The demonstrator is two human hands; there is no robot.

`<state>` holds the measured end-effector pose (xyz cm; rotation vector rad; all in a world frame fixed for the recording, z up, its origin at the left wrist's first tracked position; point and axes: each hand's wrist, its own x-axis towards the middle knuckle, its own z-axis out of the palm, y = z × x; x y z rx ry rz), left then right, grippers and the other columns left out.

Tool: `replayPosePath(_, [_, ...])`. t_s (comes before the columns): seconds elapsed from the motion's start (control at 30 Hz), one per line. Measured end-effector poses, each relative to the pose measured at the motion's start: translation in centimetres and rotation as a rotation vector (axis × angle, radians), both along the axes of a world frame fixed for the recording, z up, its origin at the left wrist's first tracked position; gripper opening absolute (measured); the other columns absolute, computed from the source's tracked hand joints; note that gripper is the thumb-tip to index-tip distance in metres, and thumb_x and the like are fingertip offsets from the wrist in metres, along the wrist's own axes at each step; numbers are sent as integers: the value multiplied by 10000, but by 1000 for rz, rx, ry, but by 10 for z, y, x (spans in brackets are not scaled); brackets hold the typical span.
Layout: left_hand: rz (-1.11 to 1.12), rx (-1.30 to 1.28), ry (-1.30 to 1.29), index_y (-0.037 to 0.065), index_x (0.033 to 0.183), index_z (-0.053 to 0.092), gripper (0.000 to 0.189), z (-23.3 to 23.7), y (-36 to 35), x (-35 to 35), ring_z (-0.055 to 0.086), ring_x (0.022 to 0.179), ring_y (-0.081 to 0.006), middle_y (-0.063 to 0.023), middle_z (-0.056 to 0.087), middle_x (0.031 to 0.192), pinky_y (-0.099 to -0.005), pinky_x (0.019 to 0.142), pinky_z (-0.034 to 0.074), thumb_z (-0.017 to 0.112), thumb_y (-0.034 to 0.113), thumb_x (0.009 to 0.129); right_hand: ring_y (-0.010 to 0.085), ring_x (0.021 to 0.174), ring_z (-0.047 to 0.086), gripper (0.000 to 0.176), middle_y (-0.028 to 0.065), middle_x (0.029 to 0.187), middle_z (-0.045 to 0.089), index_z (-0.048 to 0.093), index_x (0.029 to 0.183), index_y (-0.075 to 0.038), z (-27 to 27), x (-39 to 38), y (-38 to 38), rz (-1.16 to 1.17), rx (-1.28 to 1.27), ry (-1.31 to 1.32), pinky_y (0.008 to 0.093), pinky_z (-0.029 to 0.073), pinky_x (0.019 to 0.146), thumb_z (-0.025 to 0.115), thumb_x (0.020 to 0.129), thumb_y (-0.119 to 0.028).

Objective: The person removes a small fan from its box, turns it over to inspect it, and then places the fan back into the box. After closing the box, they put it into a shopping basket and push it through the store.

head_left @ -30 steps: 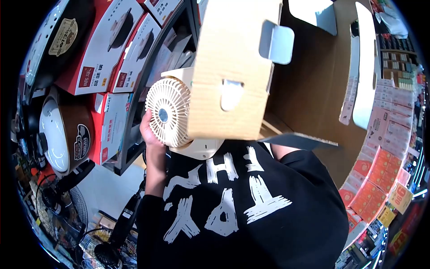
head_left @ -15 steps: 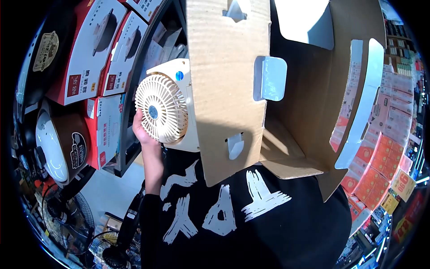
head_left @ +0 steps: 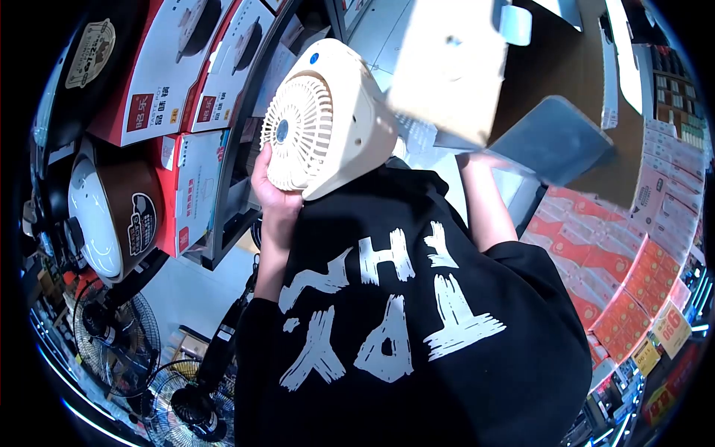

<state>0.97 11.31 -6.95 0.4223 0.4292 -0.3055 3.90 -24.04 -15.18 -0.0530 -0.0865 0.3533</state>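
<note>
My left hand is closed around the lower edge of a cream-coloured fan with a round slatted grille. The fan is tilted, its grille toward the left. My right hand is at the underside of an open cardboard box and bears it up; the box's flaps hide most of its fingers. One dark-looking flap hangs down beside that hand. The box, blurred by motion, is at the upper right, apart from the fan.
Boxed pots are stacked on the left, beside a white-lidded pot. Black standing fans are at the lower left. On the right are stacked red and pink packages with price cards.
The fan has moved up and right and turned, with more of its housing showing. The box has shifted up and right, away from the fan. My right hand and forearm have come into view.
</note>
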Motion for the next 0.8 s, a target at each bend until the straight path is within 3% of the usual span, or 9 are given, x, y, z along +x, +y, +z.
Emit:
replayPosePath(0.07, [75, 102, 57, -22, 1360, 386, 507, -3, -5, 3, 521, 1205, -325, -192, 509, 1334, -470, 1040, 408, 459, 271, 953, 223, 870, 525, 326, 93, 995, 513, 469, 1126, -18, 1, 1, -2, -1, 1, -11, 357, 471, 782, 497, 954, -294])
replayPosePath(0.27, [39, 14, 68, 34, 1370, 428, 513, -7, -7, 3, 533, 1199, -329, -164, 534, 1323, -515, 1002, 435, 437, 321, 946, 225, 900, 547, 309, 92, 1005, 518, 471, 1130, -19, 15, -5, 2, -66, -52, -8, 347, 480, 795, 536, 936, -250])
replayPosePath(0.4, [-5, -41, 19, 17, 1367, 418, 520, -6, -9, 3, 531, 1198, -330, -169, 528, 1327, -500, 1013, 426, 448, 312, 939, 221, 914, 550, 328, 91, 1016, 520, 477, 1143, -7, 21, -9, 6, -70, -38, 40, 345, 485, 822, 560, 924, -237])
replayPosePath(0.57, [20, 30, -42, -31, 1351, 397, 516, -2, -15, 2, 523, 1201, -329, -194, 516, 1326, -464, 1045, 401, 463, 268, 936, 276, 1055, 534, 415, 123, 1156, 545, 525, 1147, -40, 3, -13, 0, -428, 42, 191, 434, 448, 923, 589, 875, -347])
replayPosePath(0.63, [32, 128, -83, -39, 1347, 396, 512, 2, -17, 0, 526, 1197, -324, -194, 522, 1315, -459, 1047, 400, 463, 257, 935, 339, 1189, 493, 600, 179, 1305, 512, 438, 1348, -42, 8, -5, 0, -428, 115, 113, 505, 405, 1011, 585, 819, -285])
replayPosePath(0.67, [38, 176, -103, -43, 1345, 396, 510, 3, -18, -1, 527, 1195, -322, -194, 524, 1309, -456, 1048, 400, 463, 252, 935, 335, 1199, 489, 661, 174, 1304, 514, 411, 1368, -50, 10, -4, 3, -495, 81, 91, 502, 418, 1000, 604, 797, -321])
replayPosePath(0.73, [30, 247, -151, -56, 1336, 399, 503, 7, -20, -2, 531, 1192, -304, -195, 522, 1305, -439, 1044, 404, 465, 236, 932, 327, 1228, 451, 578, 118, 1310, 507, 521, 1277, -120, 19, 0, 5, -446, 173, 119, 556, 336, 1043, 571, 801, -443])
replayPosePath(0.8, [11, 305, -186, -65, 1330, 401, 500, 12, -22, -3, 534, 1189, -298, -196, 517, 1311, -431, 1042, 407, 466, 230, 931, 329, 1249, 437, 623, 117, 1338, 486, 491, 1311, -126, 28, 3, 10, -465, 24, 156, 566, 320, 1053, 576, 791, -458])
